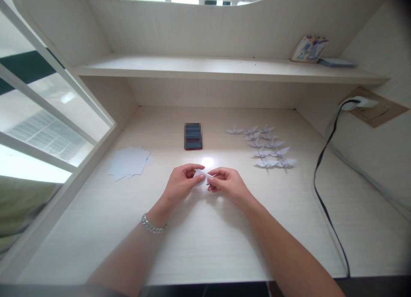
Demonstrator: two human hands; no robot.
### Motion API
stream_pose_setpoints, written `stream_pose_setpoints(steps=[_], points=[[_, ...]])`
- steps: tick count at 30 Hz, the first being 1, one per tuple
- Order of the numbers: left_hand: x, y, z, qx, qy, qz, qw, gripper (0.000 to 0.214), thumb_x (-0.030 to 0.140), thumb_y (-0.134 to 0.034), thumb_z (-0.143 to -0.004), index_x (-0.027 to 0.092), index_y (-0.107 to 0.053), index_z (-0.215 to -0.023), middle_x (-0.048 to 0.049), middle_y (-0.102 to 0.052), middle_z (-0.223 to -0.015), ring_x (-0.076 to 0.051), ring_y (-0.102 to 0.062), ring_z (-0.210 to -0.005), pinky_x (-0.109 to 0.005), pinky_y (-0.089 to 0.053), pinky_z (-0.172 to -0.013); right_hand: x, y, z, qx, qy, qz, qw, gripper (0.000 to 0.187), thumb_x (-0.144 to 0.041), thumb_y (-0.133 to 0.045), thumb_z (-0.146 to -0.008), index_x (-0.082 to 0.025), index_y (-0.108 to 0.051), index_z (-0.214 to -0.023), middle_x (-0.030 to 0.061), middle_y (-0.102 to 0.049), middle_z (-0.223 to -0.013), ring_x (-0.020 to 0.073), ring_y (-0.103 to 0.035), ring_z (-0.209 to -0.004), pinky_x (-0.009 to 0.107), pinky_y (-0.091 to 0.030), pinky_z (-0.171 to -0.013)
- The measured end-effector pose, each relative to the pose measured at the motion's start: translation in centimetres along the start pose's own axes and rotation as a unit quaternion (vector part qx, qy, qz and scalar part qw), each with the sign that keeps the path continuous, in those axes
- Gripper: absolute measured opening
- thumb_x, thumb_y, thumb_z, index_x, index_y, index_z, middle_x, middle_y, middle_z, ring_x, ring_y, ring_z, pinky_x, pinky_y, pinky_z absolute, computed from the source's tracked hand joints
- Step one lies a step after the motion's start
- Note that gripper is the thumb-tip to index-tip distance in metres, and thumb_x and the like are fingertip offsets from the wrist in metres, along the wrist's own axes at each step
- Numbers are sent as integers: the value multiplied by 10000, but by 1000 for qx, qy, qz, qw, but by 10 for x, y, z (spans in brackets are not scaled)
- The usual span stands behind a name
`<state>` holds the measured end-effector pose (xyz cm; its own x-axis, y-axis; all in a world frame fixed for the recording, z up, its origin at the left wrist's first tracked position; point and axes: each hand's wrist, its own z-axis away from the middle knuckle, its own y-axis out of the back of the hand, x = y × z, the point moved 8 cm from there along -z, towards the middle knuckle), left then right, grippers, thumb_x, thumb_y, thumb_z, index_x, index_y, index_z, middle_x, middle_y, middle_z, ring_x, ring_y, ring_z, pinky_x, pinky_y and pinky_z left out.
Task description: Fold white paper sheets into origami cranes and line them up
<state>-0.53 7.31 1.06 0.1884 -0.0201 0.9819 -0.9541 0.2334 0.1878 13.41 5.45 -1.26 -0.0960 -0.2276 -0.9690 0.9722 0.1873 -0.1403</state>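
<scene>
Pale bench (205, 250): folded white paper (201, 172), long axis apparently left to right, is pinched at left by the left hand (183, 178), at right by the right hand (228, 182).

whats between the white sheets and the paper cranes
In the head view: a dark rectangular object and, nearer the person, the left hand and right hand holding folded paper.

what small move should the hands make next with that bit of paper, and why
Probably press the fold flatter: the left hand and right hand both pinch the folded paper, and it looks less shaped than the paper cranes to the right.
</scene>
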Motion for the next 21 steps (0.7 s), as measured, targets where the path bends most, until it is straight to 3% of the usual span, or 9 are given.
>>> stream_pose_setpoints(steps=[21], points=[[3, 0, 0, 23, 9, -34, 999, 328, 397, -630, -725, 153, -688, -937, 34, -440, -546, -79, -357, -501, -193, -264, -437, 0, -1, 0, -1, 6, 17, 1000, 302, -346, -713, -690, -134, -654, -897, 40, -674, -658, 155, -658, -605, 274, -529, -593]])
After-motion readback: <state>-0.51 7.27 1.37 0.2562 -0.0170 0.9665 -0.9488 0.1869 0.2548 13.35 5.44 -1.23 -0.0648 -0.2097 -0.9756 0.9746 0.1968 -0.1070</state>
